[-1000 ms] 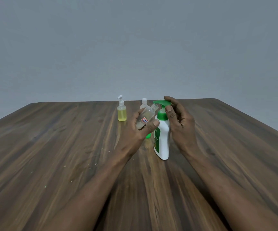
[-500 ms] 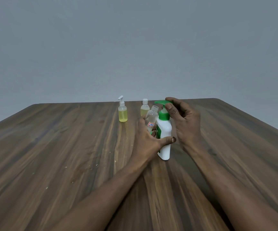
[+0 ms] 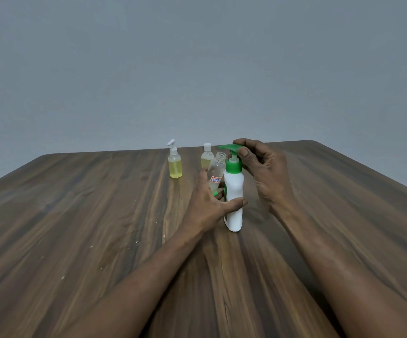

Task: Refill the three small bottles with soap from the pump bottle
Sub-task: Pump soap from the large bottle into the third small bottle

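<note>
A smooth white plastic pump bottle point(image 3: 234, 191) with a waisted, curved body stands upright on a dark wood-grain table point(image 3: 100, 215), a little right of the table's middle. On top sit its green collar and flat green pump head point(image 3: 228, 147), the spout pointing left. The right hand point(image 3: 266, 172) arches over that head. Its fingers curl across the top of the green plastic and the thumb tip presses in at the stem below, so the head is pinched between them. The left hand point(image 3: 207, 206) holds a clear small bottle point(image 3: 216, 172), a slim see-through plastic cylinder with a threaded open neck and a white label edged in red. It leans just beside the white bottle, its mouth right below the spout. The fingers wrap round the clear bottle's lower part, while the thumb lies pressed across the white bottle's waist. Further back and to the left, apart from the hands, stands a small round bottle of yellow liquid point(image 3: 175, 168) with a white pump top. Nearer the spout is a small white-capped bottle point(image 3: 207, 158) of pale yellow liquid, partly hidden by the clear one. A matte grey wall point(image 3: 197, 69) rises behind the table.
</note>
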`<control>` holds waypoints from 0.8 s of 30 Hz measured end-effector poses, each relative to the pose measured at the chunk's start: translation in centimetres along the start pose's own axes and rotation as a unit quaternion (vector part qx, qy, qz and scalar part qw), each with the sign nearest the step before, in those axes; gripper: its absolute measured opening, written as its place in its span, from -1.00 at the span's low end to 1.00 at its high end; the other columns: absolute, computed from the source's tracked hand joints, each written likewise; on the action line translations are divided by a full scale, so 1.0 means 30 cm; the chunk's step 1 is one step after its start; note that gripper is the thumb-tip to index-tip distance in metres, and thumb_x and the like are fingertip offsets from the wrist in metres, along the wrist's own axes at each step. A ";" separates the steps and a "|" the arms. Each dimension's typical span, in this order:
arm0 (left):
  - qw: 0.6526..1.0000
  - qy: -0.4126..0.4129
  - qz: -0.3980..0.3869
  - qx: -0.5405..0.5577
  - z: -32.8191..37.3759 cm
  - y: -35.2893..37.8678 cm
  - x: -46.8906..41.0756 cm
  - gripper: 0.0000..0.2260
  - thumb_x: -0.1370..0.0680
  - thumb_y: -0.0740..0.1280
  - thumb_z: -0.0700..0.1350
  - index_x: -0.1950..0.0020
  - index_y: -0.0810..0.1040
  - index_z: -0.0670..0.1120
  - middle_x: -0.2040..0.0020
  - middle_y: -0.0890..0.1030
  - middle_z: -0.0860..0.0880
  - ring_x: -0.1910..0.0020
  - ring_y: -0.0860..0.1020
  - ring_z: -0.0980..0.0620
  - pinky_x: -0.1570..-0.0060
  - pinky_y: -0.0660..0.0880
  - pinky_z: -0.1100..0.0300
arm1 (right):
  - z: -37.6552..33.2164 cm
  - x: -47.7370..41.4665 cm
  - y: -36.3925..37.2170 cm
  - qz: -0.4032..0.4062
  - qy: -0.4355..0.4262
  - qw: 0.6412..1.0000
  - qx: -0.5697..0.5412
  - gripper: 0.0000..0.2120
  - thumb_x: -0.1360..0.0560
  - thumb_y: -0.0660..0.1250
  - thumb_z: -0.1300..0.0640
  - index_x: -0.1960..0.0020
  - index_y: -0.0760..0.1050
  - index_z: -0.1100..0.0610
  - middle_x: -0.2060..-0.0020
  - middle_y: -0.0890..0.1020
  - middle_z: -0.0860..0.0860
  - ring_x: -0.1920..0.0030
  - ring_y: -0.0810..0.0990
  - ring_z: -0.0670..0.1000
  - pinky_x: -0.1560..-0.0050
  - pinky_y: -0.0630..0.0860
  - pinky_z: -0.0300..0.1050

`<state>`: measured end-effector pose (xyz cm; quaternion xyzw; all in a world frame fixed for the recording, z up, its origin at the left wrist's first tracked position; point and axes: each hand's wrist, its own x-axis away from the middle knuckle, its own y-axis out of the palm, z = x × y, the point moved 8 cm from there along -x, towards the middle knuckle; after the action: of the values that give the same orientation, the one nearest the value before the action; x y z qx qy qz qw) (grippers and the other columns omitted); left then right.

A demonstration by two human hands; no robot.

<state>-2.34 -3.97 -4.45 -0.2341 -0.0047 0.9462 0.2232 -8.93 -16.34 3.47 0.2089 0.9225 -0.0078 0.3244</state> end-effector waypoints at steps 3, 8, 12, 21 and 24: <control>1.000 0.003 -0.005 -0.003 -0.003 0.001 -0.003 -0.08 -0.16 0.64 0.07 -0.43 0.31 -0.04 -0.30 0.59 0.00 -0.22 0.61 0.16 -0.21 0.58 0.17 | 0.000 -0.001 0.004 -0.005 0.007 1.000 0.002 -0.86 -0.58 0.31 0.30 -0.10 0.58 0.20 0.01 0.67 0.10 -0.02 0.64 0.02 -0.20 0.56 0.03; 1.000 0.004 -0.009 0.001 -0.003 0.002 -0.005 -0.01 -0.16 0.64 0.07 -0.49 0.27 -0.07 -0.34 0.57 -0.03 -0.28 0.59 0.10 -0.28 0.57 0.08 | 0.001 -0.003 0.001 -0.009 0.014 1.000 0.000 -0.82 -0.58 0.30 0.30 -0.16 0.56 0.27 -0.01 0.67 0.11 -0.01 0.65 0.01 -0.13 0.57 -0.05; 1.000 0.017 -0.003 0.021 0.007 -0.005 0.005 -0.11 -0.23 0.63 0.03 -0.48 0.30 -0.01 -0.32 0.58 0.00 -0.24 0.61 0.14 -0.22 0.58 0.19 | 0.017 0.028 0.017 -0.022 -0.010 1.000 0.015 -0.54 -0.52 0.42 0.15 -0.39 0.43 0.09 -0.01 0.68 -0.08 -0.06 0.66 -0.10 -0.06 0.56 -0.25; 0.992 0.031 0.093 0.084 0.059 -0.183 0.007 -0.73 -0.51 0.17 -0.05 -0.16 0.48 0.17 0.12 0.61 0.12 0.17 0.60 0.16 0.01 0.58 0.25 | 0.057 0.100 0.067 -0.046 -0.111 0.962 0.247 -0.05 -0.37 0.58 0.14 -0.55 0.06 -0.10 -0.20 0.39 -0.53 -0.14 0.48 -0.38 -0.09 0.40 -0.48; 0.993 0.051 0.077 0.070 0.087 -0.186 0.019 -0.73 -0.55 0.17 -0.03 -0.18 0.51 0.22 0.15 0.54 0.09 0.18 0.59 0.11 0.00 0.59 0.21 | 0.055 0.109 0.059 -0.021 -0.110 0.959 0.261 -0.09 -0.39 0.55 0.16 -0.56 0.08 -0.06 -0.15 0.35 -0.61 -0.06 0.48 -0.41 -0.02 0.37 -0.53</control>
<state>-1.61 1.54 -1.75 -0.2653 0.0910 0.9454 0.1659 -9.55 -13.73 0.40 0.2646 0.8510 -0.2786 0.3579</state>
